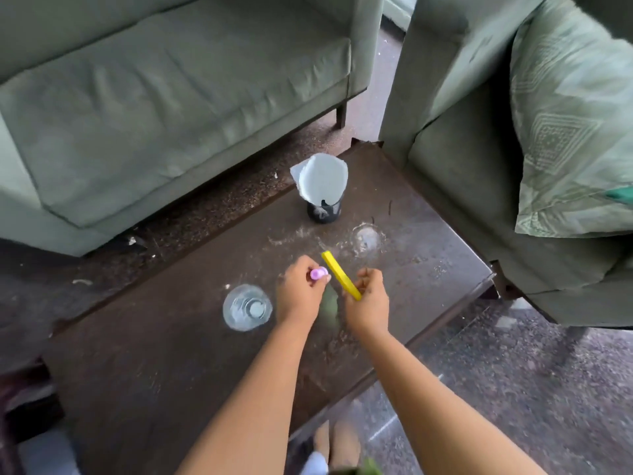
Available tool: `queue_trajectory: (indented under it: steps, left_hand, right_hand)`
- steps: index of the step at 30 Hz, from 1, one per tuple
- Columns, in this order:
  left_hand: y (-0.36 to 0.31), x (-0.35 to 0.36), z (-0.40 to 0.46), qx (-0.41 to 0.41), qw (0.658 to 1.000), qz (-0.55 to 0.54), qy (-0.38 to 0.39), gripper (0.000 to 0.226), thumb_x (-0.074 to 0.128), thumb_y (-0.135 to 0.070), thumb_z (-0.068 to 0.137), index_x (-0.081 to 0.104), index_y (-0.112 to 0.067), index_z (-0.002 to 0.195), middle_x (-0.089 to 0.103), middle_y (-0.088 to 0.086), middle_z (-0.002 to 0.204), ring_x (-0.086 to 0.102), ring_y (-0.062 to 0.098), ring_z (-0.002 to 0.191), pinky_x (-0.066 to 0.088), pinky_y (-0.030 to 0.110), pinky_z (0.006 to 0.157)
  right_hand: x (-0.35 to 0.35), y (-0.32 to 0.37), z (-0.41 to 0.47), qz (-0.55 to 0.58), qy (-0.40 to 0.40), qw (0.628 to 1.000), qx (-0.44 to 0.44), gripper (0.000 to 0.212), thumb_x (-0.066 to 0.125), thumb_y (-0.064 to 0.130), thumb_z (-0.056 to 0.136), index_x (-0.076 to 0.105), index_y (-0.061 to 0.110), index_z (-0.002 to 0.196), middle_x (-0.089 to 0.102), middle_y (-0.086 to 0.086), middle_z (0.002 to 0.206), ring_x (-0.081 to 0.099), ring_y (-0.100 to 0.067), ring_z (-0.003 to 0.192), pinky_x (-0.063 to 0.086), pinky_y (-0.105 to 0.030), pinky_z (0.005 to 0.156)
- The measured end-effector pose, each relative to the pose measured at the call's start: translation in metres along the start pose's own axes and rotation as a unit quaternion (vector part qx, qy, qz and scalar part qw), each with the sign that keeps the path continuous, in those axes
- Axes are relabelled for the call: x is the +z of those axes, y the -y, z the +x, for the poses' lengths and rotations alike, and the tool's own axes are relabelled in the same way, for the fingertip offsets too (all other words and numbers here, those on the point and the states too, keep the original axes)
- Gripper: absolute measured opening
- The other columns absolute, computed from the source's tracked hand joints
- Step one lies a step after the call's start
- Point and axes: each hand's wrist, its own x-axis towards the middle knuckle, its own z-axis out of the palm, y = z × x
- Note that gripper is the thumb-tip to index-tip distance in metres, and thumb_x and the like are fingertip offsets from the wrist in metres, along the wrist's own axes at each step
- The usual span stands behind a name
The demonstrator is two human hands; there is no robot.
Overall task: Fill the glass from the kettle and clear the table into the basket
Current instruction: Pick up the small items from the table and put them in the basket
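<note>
Just to the left of the left hand (297, 292) stands one clear glass (247, 307), upright on the table (154, 354) and seemingly holding water, so the filling looks done; no kettle is in view. The left hand has its fingers curled round one small pink-purple object (318, 273), pinched at the fingertips. Close beside it, the right hand (367, 301) grips one flat yellow stick (340, 275) by its near end, the far end slanting up and away to the left, between the two hands. Ahead of both hands, well apart from them, stands one dark mesh basket (323, 210) with a pale sheet (322, 178) sticking up out of it. To finish this step well, I would carry both things forward together, bring each over the part of the basket's mouth not blocked by the sheet, lower the stick end-first so it slides in rather than bridging the rim, and let go only when each is inside. The left elbow should pass clear of the glass, since a nudge could spill it.
</note>
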Motion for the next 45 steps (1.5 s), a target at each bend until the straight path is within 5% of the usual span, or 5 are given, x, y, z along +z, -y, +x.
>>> queue_trajectory:
  steps: [14, 21, 36, 40, 45]
  left_hand:
    - [0.001, -0.209, -0.149, 0.017, 0.991, 0.114, -0.065, 0.011, 0.057, -0.015, 0.09, 0.061, -0.005, 0.094, 0.068, 0.013, 0.086, 0.057, 0.037, 0.084, 0.042, 0.04, 0.072]
    - [0.027, -0.304, -0.184, 0.01, 0.985, 0.105, -0.137, 0.012, 0.051, -0.014, 0.091, 0.059, -0.006, 0.089, 0.067, 0.012, 0.087, 0.055, 0.035, 0.085, 0.044, 0.042, 0.074]
    - [0.245, -0.579, -0.306, -0.066, 0.968, 0.149, -0.192, 0.015, 0.059, -0.025, 0.09, 0.064, -0.018, 0.102, 0.069, 0.011, 0.103, 0.062, 0.034, 0.096, 0.049, 0.038, 0.077]
    - [0.306, -0.626, -0.334, -0.12, 0.963, 0.114, -0.211, 0.015, 0.062, -0.018, 0.088, 0.068, -0.015, 0.101, 0.071, 0.011, 0.101, 0.064, 0.033, 0.095, 0.046, 0.033, 0.076]
    - [0.352, -0.646, -0.341, -0.173, 0.961, 0.05, -0.21, 0.005, 0.063, -0.017, 0.083, 0.068, -0.016, 0.084, 0.072, 0.006, 0.088, 0.064, 0.028, 0.085, 0.044, 0.03, 0.067]
  right_hand:
    - [0.002, 0.148, -0.179, 0.097, 0.094, 0.991, -0.025, 0.014, 0.068, 0.028, 0.087, 0.07, 0.021, 0.075, 0.072, -0.011, 0.081, 0.064, -0.019, 0.072, 0.049, -0.028, 0.066]
    - [0.053, 0.198, -0.245, 0.031, 0.16, 0.984, -0.073, 0.01, 0.066, 0.012, 0.087, 0.071, 0.021, 0.088, 0.065, -0.002, 0.081, 0.053, -0.015, 0.059, 0.043, -0.022, 0.055]
    - [0.292, 0.223, -0.459, -0.064, 0.277, 0.957, -0.059, 0.029, 0.087, 0.002, 0.062, 0.063, 0.019, 0.063, 0.062, 0.001, 0.062, 0.049, -0.009, 0.053, 0.044, -0.022, 0.056]
    - [0.335, 0.222, -0.498, -0.102, 0.257, 0.958, -0.077, 0.025, 0.088, 0.021, 0.063, 0.063, 0.015, 0.063, 0.064, 0.005, 0.057, 0.055, -0.007, 0.049, 0.04, -0.015, 0.042]
    - [0.369, 0.211, -0.51, -0.109, 0.252, 0.959, -0.07, 0.028, 0.084, 0.027, 0.071, 0.06, 0.014, 0.066, 0.071, -0.005, 0.065, 0.073, -0.02, 0.07, 0.058, -0.032, 0.072]
